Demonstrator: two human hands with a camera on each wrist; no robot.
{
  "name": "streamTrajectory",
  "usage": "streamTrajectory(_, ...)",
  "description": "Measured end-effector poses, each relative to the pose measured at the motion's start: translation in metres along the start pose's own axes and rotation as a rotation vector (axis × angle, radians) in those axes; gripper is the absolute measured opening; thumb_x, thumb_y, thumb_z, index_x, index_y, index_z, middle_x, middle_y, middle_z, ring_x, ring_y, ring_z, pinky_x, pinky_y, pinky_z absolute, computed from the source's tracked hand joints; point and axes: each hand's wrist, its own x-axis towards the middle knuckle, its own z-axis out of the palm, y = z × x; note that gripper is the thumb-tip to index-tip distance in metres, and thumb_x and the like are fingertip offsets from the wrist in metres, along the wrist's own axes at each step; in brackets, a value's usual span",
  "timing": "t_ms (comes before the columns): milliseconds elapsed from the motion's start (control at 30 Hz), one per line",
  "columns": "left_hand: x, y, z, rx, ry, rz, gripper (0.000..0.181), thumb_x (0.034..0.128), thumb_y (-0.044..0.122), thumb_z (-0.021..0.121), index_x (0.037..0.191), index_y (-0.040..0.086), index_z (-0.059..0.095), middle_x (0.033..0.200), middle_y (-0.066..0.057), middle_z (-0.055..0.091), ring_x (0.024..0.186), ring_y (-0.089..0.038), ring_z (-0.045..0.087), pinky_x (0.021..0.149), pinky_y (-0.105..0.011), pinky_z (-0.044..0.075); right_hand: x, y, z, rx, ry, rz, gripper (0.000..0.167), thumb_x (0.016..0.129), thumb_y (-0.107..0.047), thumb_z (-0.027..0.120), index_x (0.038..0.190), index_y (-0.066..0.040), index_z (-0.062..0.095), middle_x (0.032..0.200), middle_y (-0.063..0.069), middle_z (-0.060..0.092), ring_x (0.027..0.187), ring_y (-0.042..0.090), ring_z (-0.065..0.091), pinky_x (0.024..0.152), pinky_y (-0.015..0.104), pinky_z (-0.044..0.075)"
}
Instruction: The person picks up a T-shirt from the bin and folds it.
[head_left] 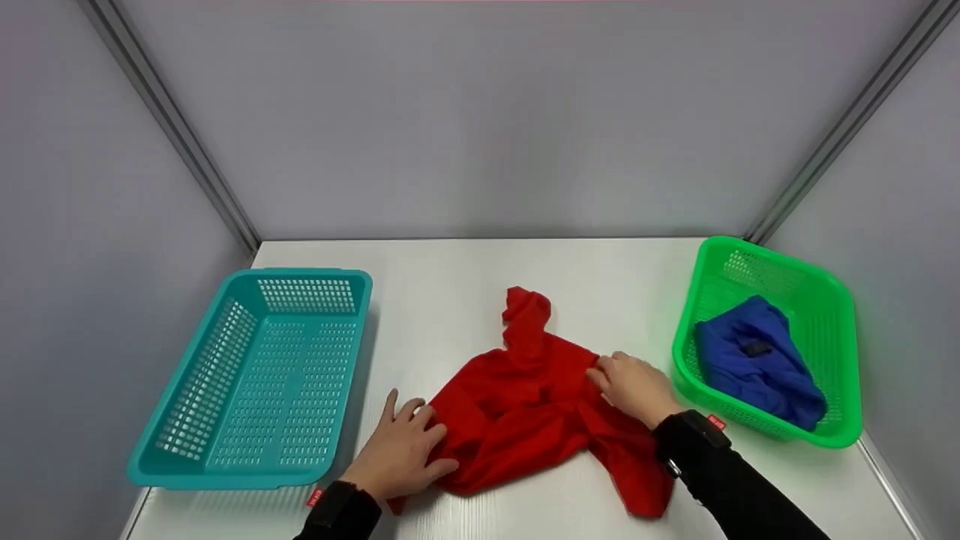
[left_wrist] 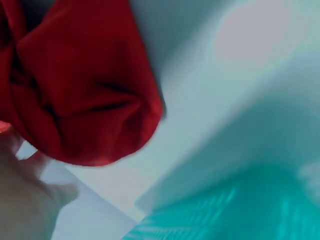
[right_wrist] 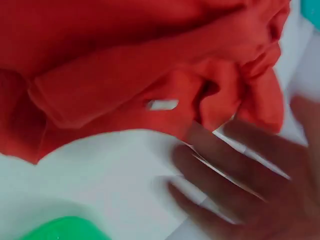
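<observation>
A red garment (head_left: 502, 442) is lying crumpled on the white table (head_left: 442, 300), between two baskets, a pale label (right_wrist: 163, 104) showing on its cloth. At its left edge the left hand (head_left: 401, 450) is holding its fingers loose and spread, released. At its right edge the right hand (head_left: 634, 386) is extending its fingers, likewise released; firm contact cannot be confirmed. A teal basket (head_left: 232, 480) is standing left; a green basket (head_left: 844, 375), right, is containing a blue garment (head_left: 757, 375).
</observation>
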Motion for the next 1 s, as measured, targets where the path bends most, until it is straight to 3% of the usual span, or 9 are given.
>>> streamTrajectory(67,0.001,0.002,0.001,-0.033,-0.004,0.018,0.029,0.0916,0.043,0.074,0.102,0.020,0.059,0.111,-0.002,0.056,0.119,-0.029,0.052,0.112,-0.065,0.032,0.007,0.003,0.008,-0.045,0.052,-0.108,0.029,0.101,-0.015,0.066,0.124,0.001,0.068,0.127,0.022,0.066,0.120,0.047,0.061,0.097,0.058,0.051)
streamTrajectory(233,0.004,0.007,0.003,-0.043,-0.026,0.035,0.053,0.0830,0.022,0.083,0.128,0.017,0.057,0.107,-0.001,0.051,0.103,-0.023,0.051,0.095,-0.047,0.050,0.012,0.009,0.030,-0.071,-0.155,-0.240,0.061,0.102,-0.015,0.065,0.157,-0.004,0.040,0.160,0.021,0.041,0.145,0.052,0.035,0.111,0.069,0.033)
streamTrajectory(333,0.005,0.007,0.003,0.027,0.054,0.016,0.061,0.0818,0.013,0.082,0.138,0.010,0.058,0.105,-0.007,0.053,0.099,-0.026,0.052,0.089,-0.043,0.053,0.009,0.013,0.038,-0.126,-0.172,-0.174,0.063,0.101,-0.026,0.067,0.155,-0.003,0.044,0.158,0.021,0.044,0.142,0.049,0.041,0.109,0.071,0.033)
streamTrajectory(500,0.007,-0.003,-0.004,0.210,0.290,0.001,0.021,0.0812,0.011,0.078,0.098,0.005,0.068,0.089,-0.011,0.054,0.083,-0.028,0.052,0.073,-0.039,0.050,0.001,0.019,0.040,-0.255,-0.074,0.008,0.068,0.097,-0.043,0.069,0.144,0.004,0.055,0.141,0.029,0.054,0.124,0.051,0.054,0.104,0.067,0.039)
streamTrajectory(633,0.006,-0.010,-0.013,0.263,0.399,0.066,0.019,0.0778,0.015,0.082,0.084,0.008,0.066,0.086,-0.010,0.052,0.081,-0.027,0.048,0.071,-0.037,0.044,-0.007,0.022,0.039,-0.343,-0.046,0.135,0.072,0.097,-0.050,0.067,0.136,0.010,0.058,0.115,0.030,0.058,0.107,0.049,0.058,0.095,0.061,0.043)
streamTrajectory(733,-0.001,-0.011,-0.015,0.260,0.376,0.144,0.019,0.0780,0.018,0.086,0.084,0.010,0.070,0.085,-0.008,0.052,0.082,-0.025,0.048,0.072,-0.034,0.046,-0.011,0.022,0.038,-0.359,-0.039,0.205,0.074,0.097,-0.053,0.065,0.127,0.014,0.059,0.102,0.028,0.055,0.098,0.047,0.059,0.091,0.058,0.040)
streamTrajectory(833,-0.009,-0.009,-0.013,0.196,0.278,0.188,0.015,0.0844,0.023,0.084,0.084,0.014,0.071,0.083,-0.003,0.051,0.077,-0.021,0.048,0.068,-0.030,0.047,-0.013,0.021,0.035,-0.348,-0.015,0.235,0.071,0.096,-0.053,0.066,0.105,0.017,0.061,0.092,0.026,0.054,0.086,0.045,0.062,0.088,0.056,0.038)
streamTrajectory(933,-0.014,-0.004,-0.010,0.007,0.112,0.138,0.013,0.0939,0.026,0.075,0.084,0.018,0.071,0.079,0.003,0.051,0.069,-0.015,0.048,0.063,-0.028,0.047,-0.014,0.023,0.033,-0.325,-0.009,0.238,0.068,0.096,-0.054,0.065,0.088,0.014,0.059,0.086,0.024,0.054,0.078,0.043,0.063,0.086,0.055,0.037)
streamTrajectory(1000,-0.013,0.000,-0.010,-0.172,0.020,0.024,0.010,0.0986,0.025,0.068,0.091,0.019,0.071,0.077,0.006,0.053,0.066,-0.012,0.049,0.062,-0.030,0.048,-0.015,0.025,0.031,-0.301,-0.021,0.245,0.069,0.098,-0.055,0.062,0.088,0.013,0.060,0.087,0.024,0.055,0.079,0.044,0.064,0.085,0.055,0.037)
